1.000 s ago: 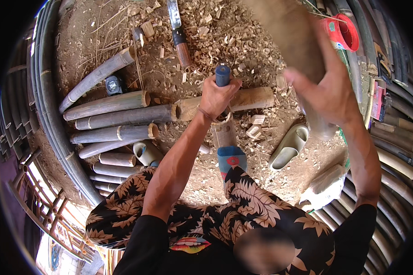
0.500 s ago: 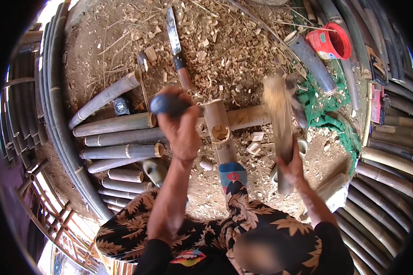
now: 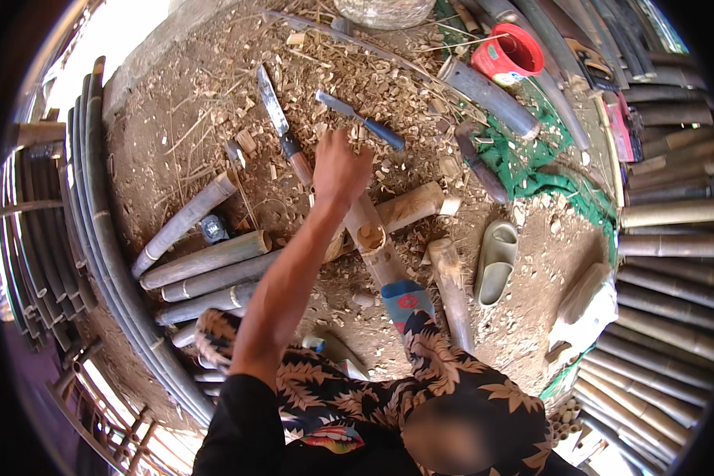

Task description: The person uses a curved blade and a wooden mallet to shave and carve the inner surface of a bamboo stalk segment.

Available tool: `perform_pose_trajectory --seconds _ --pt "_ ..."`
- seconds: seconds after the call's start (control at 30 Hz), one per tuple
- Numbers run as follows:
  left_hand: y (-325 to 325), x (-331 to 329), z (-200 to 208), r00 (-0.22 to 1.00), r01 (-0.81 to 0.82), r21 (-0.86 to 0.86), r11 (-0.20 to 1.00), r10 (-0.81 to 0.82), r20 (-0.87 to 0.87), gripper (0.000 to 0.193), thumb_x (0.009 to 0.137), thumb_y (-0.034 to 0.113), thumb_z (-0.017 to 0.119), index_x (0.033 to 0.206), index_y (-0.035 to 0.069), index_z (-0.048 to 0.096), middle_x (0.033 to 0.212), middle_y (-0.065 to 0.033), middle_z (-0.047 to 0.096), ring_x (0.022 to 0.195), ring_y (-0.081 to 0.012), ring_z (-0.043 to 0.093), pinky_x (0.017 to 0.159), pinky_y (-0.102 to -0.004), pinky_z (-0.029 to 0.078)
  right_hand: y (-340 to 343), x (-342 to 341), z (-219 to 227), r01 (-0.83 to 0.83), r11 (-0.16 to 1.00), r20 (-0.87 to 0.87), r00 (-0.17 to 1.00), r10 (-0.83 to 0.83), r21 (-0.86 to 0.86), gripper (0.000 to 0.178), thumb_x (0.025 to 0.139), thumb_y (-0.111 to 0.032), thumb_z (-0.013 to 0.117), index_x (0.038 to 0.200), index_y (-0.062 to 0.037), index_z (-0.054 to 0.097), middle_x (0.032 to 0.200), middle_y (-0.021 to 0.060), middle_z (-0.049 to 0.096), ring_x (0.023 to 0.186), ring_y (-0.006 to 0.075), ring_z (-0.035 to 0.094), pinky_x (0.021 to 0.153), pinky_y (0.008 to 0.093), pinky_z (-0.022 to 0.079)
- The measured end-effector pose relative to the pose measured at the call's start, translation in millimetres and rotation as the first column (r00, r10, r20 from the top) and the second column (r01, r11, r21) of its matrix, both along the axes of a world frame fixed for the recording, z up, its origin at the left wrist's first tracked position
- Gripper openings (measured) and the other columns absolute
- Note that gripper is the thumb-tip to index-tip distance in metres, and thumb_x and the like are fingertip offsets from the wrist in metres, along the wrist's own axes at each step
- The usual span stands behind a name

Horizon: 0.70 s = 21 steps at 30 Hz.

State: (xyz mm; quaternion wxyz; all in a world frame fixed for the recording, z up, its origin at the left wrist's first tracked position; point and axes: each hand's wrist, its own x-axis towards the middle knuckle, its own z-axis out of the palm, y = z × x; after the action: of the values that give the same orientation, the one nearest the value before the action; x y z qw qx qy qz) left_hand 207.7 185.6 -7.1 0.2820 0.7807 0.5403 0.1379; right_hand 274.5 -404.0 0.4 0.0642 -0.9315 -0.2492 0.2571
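Observation:
My left hand [image 3: 341,170] is over the far end of a notched bamboo piece [image 3: 379,254], its fingers curled down with the tips hidden. What they close on, if anything, does not show. The near end of this piece meets my blue-grey sock [image 3: 408,301], and it rests across a thicker bamboo length [image 3: 411,205]. Just left of the hand lies a large knife [image 3: 274,103] with a wooden handle. Beyond the hand, a blue-handled chisel [image 3: 361,119] lies on the shavings. A worn wooden club [image 3: 450,285] lies right of the notched piece. My right hand is out of view.
Cut bamboo lengths [image 3: 206,262] lie on the left, beside long poles [image 3: 103,214]. A light green slipper [image 3: 497,266] sits right of the club. Farther off are a red bucket [image 3: 508,54] and green netting [image 3: 523,170]. Bamboo is stacked along the right [image 3: 666,278].
The chisel has left my left hand and lies on the shavings. My right hand has let go of the club and left the view. My left hand has moved farther out.

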Motion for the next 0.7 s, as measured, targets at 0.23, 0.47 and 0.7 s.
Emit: perform_pose_trajectory --seconds 0.23,0.47,0.7 --pt "-158 -77 -38 0.882 0.081 -0.735 0.673 0.295 0.367 0.061 0.076 0.044 0.075 0.109 -0.005 0.061 0.104 -0.0178 0.065 0.095 -0.0258 0.063 0.078 -0.0366 0.051 -111 -86 85 0.216 0.886 -0.158 0.94 -0.302 -0.411 0.073 0.084 -0.027 0.064 0.142 -0.0009 0.029 0.115 0.0252 0.055 0.099 0.0392 0.058 0.092 0.0442 0.044" --pt "-165 -72 -95 0.841 -0.08 -0.794 0.602 0.469 0.27 0.075 0.067 0.051 0.079 0.111 -0.007 0.06 0.106 -0.0228 0.066 0.099 -0.0341 0.065 0.085 -0.0395 0.05 -157 -150 153 0.191 0.769 -0.269 0.863 -0.428 -0.61 0.071 0.086 -0.03 0.062 0.142 -0.0006 0.029 0.113 0.0247 0.057 0.099 0.0384 0.059 0.09 0.0439 0.045" --pt "-157 -71 -55 0.945 -0.229 -0.729 0.645 0.327 -0.008 0.083 0.064 0.061 0.076 0.11 -0.006 0.059 0.111 -0.0269 0.063 0.105 -0.0402 0.061 0.088 -0.0444 0.049 -98 -132 147 0.007 0.81 -0.413 0.858 -0.306 -0.587 0.07 0.087 -0.032 0.061 0.141 -0.0003 0.03 0.11 0.0242 0.059 0.099 0.0375 0.059 0.089 0.0435 0.046"
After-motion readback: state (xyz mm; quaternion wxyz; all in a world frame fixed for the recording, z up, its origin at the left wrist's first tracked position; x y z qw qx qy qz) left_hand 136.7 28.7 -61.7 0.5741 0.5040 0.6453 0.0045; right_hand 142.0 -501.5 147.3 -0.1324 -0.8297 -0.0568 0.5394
